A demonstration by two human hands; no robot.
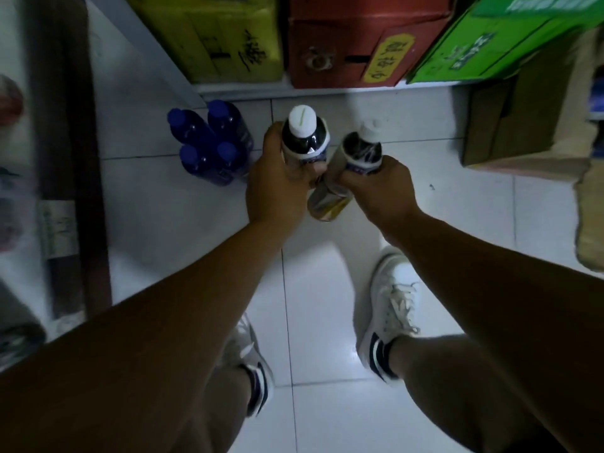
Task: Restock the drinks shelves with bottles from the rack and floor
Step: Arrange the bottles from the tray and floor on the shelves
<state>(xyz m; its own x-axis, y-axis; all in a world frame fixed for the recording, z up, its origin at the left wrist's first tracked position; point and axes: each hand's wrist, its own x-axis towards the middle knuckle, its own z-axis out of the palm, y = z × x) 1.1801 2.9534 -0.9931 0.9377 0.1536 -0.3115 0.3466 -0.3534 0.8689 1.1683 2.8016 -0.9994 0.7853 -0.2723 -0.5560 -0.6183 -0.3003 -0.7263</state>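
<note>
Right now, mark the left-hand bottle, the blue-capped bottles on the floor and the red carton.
left-hand bottle [305, 142]: head view, dark shoulder below the white cap.
blue-capped bottles [209, 138]: head view, dark shoulders at the cluster's middle.
red carton [343, 44]: head view, its front face.

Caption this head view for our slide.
Left hand grips one white-capped bottle, right hand another; four blue-capped bottles stand on the floor.

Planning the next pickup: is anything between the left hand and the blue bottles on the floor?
Nothing visible: only bare tile lies between the left hand and the blue bottles. But it grips a white-capped bottle; the right hand grips another.
</note>
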